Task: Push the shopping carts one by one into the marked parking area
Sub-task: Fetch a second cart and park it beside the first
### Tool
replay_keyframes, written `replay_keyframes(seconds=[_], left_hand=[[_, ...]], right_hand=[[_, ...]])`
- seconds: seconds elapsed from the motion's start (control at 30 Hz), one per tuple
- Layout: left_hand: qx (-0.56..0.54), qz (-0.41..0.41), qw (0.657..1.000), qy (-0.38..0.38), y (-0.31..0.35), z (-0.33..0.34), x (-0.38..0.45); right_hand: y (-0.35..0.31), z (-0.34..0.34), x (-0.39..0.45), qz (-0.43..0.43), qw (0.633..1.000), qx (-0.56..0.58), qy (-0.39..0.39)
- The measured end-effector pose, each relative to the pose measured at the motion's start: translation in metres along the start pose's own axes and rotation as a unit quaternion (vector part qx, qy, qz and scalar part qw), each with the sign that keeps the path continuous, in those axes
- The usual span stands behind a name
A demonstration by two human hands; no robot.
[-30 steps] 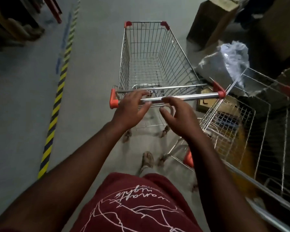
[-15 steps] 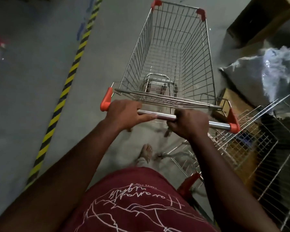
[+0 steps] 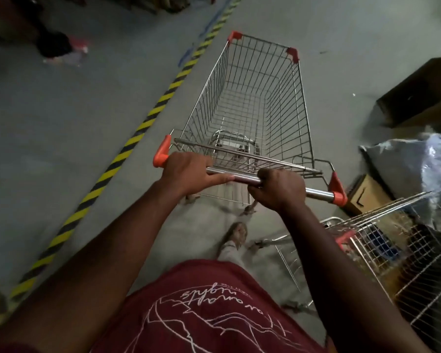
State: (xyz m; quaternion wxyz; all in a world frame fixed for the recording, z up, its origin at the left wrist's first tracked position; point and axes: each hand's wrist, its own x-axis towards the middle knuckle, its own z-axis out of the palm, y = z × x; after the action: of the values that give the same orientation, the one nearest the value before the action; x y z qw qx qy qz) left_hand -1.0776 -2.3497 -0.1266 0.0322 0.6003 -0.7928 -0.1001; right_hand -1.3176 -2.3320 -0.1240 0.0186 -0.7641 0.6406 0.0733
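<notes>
Both the left hand [image 3: 186, 173] and right hand [image 3: 278, 188] curl around the silver, orange-capped handlebar [image 3: 242, 178] of the empty wire shopping cart [image 3: 252, 108] stretching directly ahead of them.

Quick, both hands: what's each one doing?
Left hand: grips the steel handle bar of the wire shopping cart.
Right hand: grips the same bar.

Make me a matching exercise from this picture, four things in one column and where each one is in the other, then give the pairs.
1 left hand
2 right hand
3 striped tape
4 second cart

A floor, left of the pushed cart
B handle, near its left end cap
C lower right, beside the person
D handle, right of its middle

Pairs: 1-B, 2-D, 3-A, 4-C
</notes>
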Motion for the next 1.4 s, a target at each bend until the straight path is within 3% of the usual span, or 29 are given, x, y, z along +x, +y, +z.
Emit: replay_keyframes(seconds=[0.17,0.3,0.43,0.7,0.8,0.93,1.07,1.17,1.4], left_hand=[[0.018,-0.114,0.993,0.014,-0.061,0.002,-0.103],[-0.004,-0.212,0.977,0.008,-0.109,-0.010,-0.195],[-0.012,-0.319,0.948,0.011,-0.119,-0.016,-0.289],[0.055,-0.450,0.885,0.104,-0.069,0.021,-0.480],[0.080,-0.516,0.849,0.078,-0.052,0.029,-0.555],[0.054,-0.589,0.803,0.069,-0.021,0.045,-0.662],[0.080,-0.619,0.780,0.031,0.010,0.069,-0.762],[0.060,-0.665,0.741,0.067,0.036,0.088,-0.827],[0.039,-0.713,0.695,0.086,0.086,0.099,-0.976]], right_hand=[[-0.085,0.004,-0.038,-0.120,0.992,0.027,0.033],[-0.163,0.001,-0.061,-0.251,0.965,0.068,0.045],[-0.199,-0.003,-0.082,-0.318,0.944,0.083,-0.012],[-0.272,0.014,-0.184,-0.426,0.904,0.019,0.032],[-0.301,0.018,-0.242,-0.472,0.881,0.010,0.033],[-0.335,0.026,-0.329,-0.568,0.822,0.022,0.030],[-0.365,0.036,-0.407,-0.628,0.777,0.022,0.031],[-0.391,0.040,-0.462,-0.651,0.759,-0.004,0.023],[-0.470,0.053,-0.598,-0.698,0.715,-0.035,0.028]])
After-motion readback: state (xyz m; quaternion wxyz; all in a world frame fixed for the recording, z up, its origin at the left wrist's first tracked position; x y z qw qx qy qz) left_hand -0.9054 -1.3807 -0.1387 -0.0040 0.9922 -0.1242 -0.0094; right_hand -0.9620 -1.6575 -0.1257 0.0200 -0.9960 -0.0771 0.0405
